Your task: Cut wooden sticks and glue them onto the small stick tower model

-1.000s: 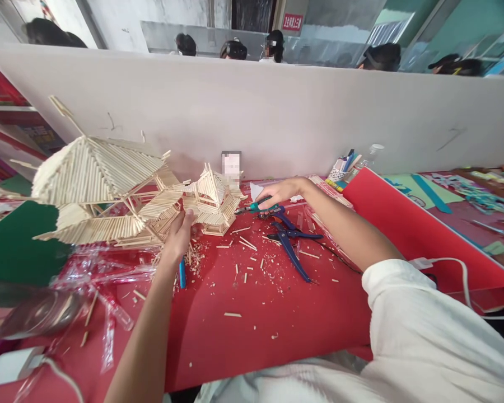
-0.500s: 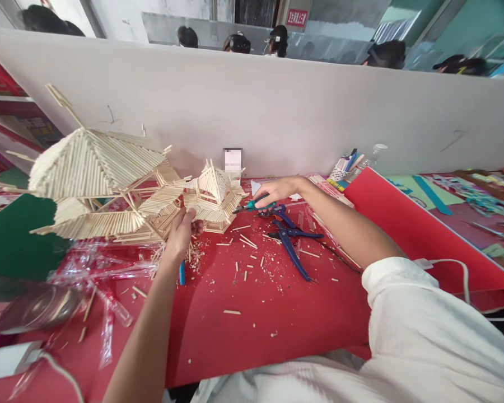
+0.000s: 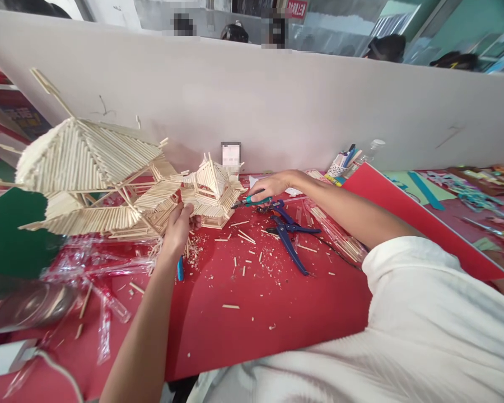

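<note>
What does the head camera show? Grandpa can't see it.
A person's right hand holds a teal-handled tool beside a small stick pavilion; the left hand is near a bigger stick pavilion. Wood scraps litter the red table.

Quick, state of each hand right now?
Left hand: at the small stick pavilion; grip partly hidden, cannot tell.
Right hand: closed, holding the teal-handled pliers.

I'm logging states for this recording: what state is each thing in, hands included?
Right hand: closed around the green-handled pliers
Green-handled pliers: held; jaws too small to judge
Left hand: fingers bent beside the small stick model; grip unclear
Small stick model: upright, roofed
Large stick model: upright, roofed
Dark blue cutters: lying down, handles spread
Red tabletop: littered with stick offcuts
White adapter: cable attached
Pen holder: holding pens
</note>
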`<state>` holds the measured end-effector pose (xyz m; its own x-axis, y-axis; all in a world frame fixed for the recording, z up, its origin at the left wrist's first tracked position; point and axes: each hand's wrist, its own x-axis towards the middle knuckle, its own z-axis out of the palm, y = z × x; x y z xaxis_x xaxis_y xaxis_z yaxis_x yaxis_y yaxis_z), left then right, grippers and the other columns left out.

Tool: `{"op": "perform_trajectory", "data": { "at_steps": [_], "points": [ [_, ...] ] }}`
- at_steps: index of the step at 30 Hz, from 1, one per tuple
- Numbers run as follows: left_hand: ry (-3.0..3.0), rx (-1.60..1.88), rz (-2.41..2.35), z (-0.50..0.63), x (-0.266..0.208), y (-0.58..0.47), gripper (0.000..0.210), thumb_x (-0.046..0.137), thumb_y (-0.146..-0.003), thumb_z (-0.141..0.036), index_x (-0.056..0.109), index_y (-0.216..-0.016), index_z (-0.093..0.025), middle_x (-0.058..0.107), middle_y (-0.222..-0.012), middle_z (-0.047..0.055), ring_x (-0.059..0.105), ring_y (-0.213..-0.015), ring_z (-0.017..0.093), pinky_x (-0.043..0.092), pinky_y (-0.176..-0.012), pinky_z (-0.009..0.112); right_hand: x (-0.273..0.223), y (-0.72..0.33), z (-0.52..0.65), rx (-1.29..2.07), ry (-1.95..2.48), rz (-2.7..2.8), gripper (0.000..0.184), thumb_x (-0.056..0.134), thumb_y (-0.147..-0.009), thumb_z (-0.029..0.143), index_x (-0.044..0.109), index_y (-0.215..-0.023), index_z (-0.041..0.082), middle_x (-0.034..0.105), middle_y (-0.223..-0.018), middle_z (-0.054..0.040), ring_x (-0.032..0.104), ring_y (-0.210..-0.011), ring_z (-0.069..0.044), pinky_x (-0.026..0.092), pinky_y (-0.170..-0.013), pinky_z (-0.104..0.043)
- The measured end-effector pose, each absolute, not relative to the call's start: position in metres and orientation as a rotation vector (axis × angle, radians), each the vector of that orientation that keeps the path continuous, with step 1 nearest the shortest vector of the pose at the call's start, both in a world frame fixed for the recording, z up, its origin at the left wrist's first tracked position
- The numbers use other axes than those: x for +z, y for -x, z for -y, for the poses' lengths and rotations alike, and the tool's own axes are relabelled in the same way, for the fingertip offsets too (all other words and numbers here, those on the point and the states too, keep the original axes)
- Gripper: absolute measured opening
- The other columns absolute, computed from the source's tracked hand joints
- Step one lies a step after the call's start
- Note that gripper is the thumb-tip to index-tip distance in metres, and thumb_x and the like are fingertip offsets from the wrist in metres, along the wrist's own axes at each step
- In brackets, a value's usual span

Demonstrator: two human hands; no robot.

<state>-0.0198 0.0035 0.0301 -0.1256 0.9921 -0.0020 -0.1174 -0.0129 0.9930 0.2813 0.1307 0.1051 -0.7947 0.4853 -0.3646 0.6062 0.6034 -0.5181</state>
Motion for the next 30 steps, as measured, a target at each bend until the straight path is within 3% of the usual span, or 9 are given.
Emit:
{"op": "perform_trajectory", "data": {
  "at_steps": [5,9,18,25,30],
  "points": [
    [-1.047,1.367,-1.203,-0.006,0.030,0.019,0.027,0.063,-0.079,-0.044,0.048,-0.083,-0.023,0.053,-0.065,-0.005,0.064,-0.063,0.015,0.050,-0.056,0.026,0.102,-0.285,-0.138,-0.993,-0.918,-2.605,0.057,0.061,-0.081,0.079,0.072,-0.081,0.023,0.065,-0.073,-0.0002,0.058,-0.067,-0.018,0.048,-0.065,-0.034],
    [-1.027,1.378,-1.180,-0.007,0.029,0.019,0.026,0.064,-0.078,-0.042,0.047,-0.082,-0.023,0.054,-0.067,-0.004,0.066,-0.066,0.016,0.053,-0.061,0.028,0.105,-0.282,-0.135,-1.049,-0.852,-2.494,0.064,0.053,-0.085,0.081,0.071,-0.080,0.020,0.062,-0.067,-0.0002,0.055,-0.060,-0.015,0.046,-0.061,-0.032],
    [-1.060,1.377,-1.197,-0.007,0.030,0.018,0.028,0.063,-0.079,-0.046,0.047,-0.082,-0.023,0.054,-0.064,-0.004,0.065,-0.062,0.016,0.052,-0.057,0.027,0.124,-0.269,-0.123,-0.940,-0.886,-2.377,0.055,0.069,-0.082,0.070,0.071,-0.101,0.019,0.070,-0.087,-0.0003,0.064,-0.080,-0.018,0.047,-0.074,-0.031],
    [-1.045,1.383,-1.182,-0.009,0.029,0.018,0.029,0.066,-0.077,-0.046,0.049,-0.082,-0.023,0.053,-0.063,-0.004,0.064,-0.059,0.016,0.050,-0.054,0.025,0.132,-0.260,-0.136,-1.005,-0.897,-2.192,0.051,0.078,-0.077,0.063,0.072,-0.093,0.015,0.066,-0.079,0.0010,0.065,-0.079,-0.018,0.048,-0.074,-0.030],
    [-1.030,1.414,-1.175,-0.009,0.029,0.017,0.031,0.068,-0.074,-0.045,0.049,-0.083,-0.022,0.054,-0.066,-0.004,0.062,-0.057,0.014,0.049,-0.052,0.024,0.130,-0.261,-0.135,-0.845,-0.856,-2.332,0.048,0.076,-0.080,0.060,0.071,-0.089,0.014,0.063,-0.074,0.0025,0.057,-0.072,-0.014,0.042,-0.068,-0.028]
  ]
}}
